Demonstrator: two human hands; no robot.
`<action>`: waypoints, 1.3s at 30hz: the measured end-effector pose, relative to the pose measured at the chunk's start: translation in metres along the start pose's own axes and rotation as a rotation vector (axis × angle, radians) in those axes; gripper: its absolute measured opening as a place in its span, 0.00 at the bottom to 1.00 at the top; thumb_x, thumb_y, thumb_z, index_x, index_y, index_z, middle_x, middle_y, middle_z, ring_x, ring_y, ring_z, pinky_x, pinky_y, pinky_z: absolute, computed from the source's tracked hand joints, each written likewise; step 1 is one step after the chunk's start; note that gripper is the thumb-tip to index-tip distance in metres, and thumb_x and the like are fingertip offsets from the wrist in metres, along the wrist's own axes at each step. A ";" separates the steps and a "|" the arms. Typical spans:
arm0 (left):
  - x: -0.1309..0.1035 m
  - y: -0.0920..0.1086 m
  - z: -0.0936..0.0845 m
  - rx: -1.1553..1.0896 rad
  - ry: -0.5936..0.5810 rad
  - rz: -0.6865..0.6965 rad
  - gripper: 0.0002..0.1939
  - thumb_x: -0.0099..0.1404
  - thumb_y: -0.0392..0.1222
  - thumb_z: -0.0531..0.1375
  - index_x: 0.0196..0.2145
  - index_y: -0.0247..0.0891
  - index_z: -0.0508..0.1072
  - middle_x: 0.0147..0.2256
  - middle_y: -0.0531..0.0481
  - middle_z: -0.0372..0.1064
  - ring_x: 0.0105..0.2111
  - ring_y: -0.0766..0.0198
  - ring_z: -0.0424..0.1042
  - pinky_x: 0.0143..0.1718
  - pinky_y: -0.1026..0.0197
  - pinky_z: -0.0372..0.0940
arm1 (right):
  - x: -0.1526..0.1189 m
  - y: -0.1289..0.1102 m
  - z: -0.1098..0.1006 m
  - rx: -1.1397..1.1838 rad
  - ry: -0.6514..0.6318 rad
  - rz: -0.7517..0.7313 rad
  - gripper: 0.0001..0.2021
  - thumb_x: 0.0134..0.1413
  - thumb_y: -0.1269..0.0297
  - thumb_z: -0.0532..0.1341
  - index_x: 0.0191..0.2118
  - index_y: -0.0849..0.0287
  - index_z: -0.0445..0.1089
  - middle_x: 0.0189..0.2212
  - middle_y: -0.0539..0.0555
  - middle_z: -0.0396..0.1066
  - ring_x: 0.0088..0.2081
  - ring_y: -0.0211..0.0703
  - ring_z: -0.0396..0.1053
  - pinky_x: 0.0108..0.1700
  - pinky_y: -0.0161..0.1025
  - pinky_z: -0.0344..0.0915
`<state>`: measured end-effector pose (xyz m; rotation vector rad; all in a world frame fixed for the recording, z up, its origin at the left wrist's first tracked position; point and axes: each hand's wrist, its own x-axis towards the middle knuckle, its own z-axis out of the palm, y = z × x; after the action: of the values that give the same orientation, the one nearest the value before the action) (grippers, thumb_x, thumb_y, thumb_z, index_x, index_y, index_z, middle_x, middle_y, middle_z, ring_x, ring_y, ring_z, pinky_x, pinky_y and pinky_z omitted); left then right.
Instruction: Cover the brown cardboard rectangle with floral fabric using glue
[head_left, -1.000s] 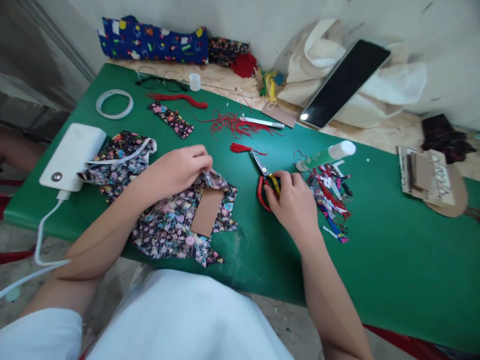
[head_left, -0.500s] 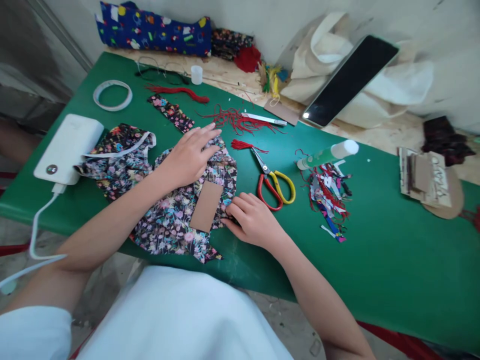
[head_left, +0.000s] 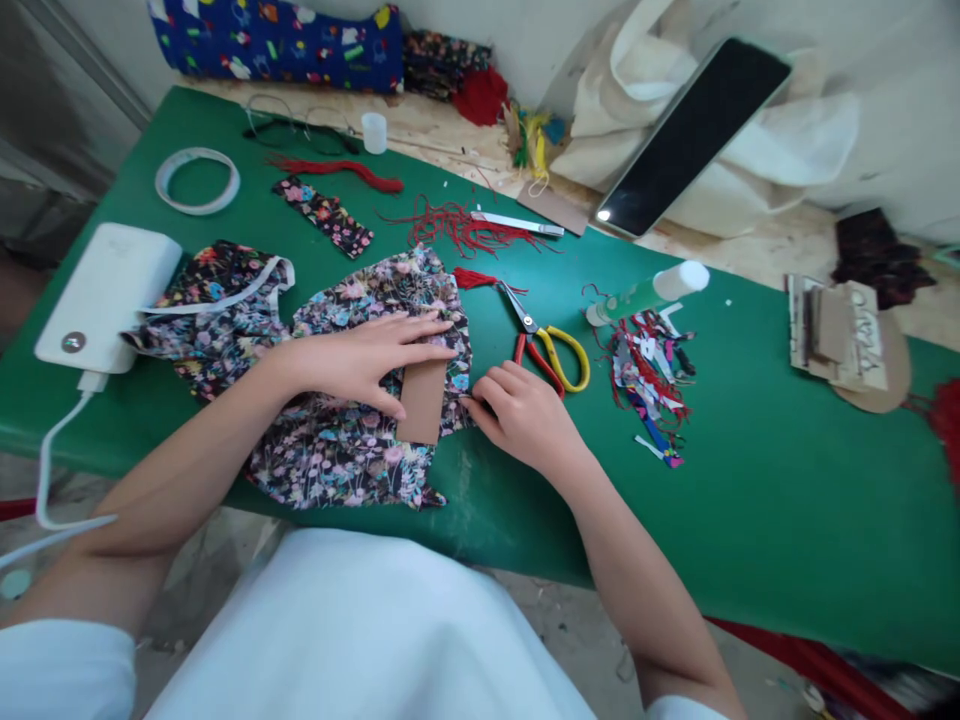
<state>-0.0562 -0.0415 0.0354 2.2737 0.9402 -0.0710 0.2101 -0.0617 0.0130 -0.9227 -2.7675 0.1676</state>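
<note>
Your left hand is lying spread over the flowered cloth, its fingers overlapping the card, which is resting toward the cloth's right side. Your right hand is resting curled at that edge, perhaps pinching it; the fingertips are showing poorly. You are working best when keeping card and cloth flat.

from your head, the single camera faces forward and down over your pale shirt, near enough that your left hand and right hand sit mid-frame and the wall tops the view.
</note>
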 end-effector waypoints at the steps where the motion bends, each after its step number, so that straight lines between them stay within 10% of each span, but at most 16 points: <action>1: 0.001 0.000 0.001 0.040 0.013 -0.025 0.45 0.60 0.50 0.67 0.69 0.47 0.51 0.73 0.45 0.32 0.72 0.48 0.33 0.70 0.43 0.35 | 0.000 0.001 0.000 -0.009 -0.002 0.007 0.14 0.67 0.62 0.54 0.30 0.60 0.67 0.27 0.55 0.68 0.32 0.43 0.60 0.37 0.39 0.59; 16: 0.001 0.003 0.007 0.180 0.086 -0.333 0.45 0.65 0.63 0.57 0.71 0.46 0.43 0.73 0.44 0.21 0.71 0.34 0.23 0.62 0.21 0.27 | 0.001 0.009 0.007 -0.011 0.011 0.153 0.12 0.68 0.62 0.52 0.32 0.58 0.65 0.30 0.56 0.67 0.34 0.46 0.61 0.39 0.41 0.59; 31: 0.007 -0.004 0.004 0.219 0.239 -0.425 0.42 0.66 0.65 0.55 0.70 0.46 0.49 0.73 0.42 0.27 0.71 0.32 0.27 0.64 0.23 0.30 | 0.009 0.017 0.018 -0.057 0.187 0.342 0.11 0.67 0.61 0.52 0.41 0.61 0.68 0.39 0.62 0.69 0.43 0.52 0.63 0.49 0.48 0.62; 39: 0.007 -0.004 0.009 0.301 0.243 -0.337 0.47 0.66 0.62 0.57 0.71 0.33 0.43 0.72 0.37 0.28 0.72 0.42 0.30 0.69 0.36 0.31 | 0.006 -0.018 0.011 0.008 0.175 -0.003 0.16 0.65 0.56 0.56 0.55 0.53 0.70 0.58 0.60 0.67 0.60 0.52 0.61 0.59 0.49 0.60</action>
<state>-0.0522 -0.0406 0.0237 2.4060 1.5249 -0.0890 0.1921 -0.0729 0.0065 -0.8863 -2.6055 0.0924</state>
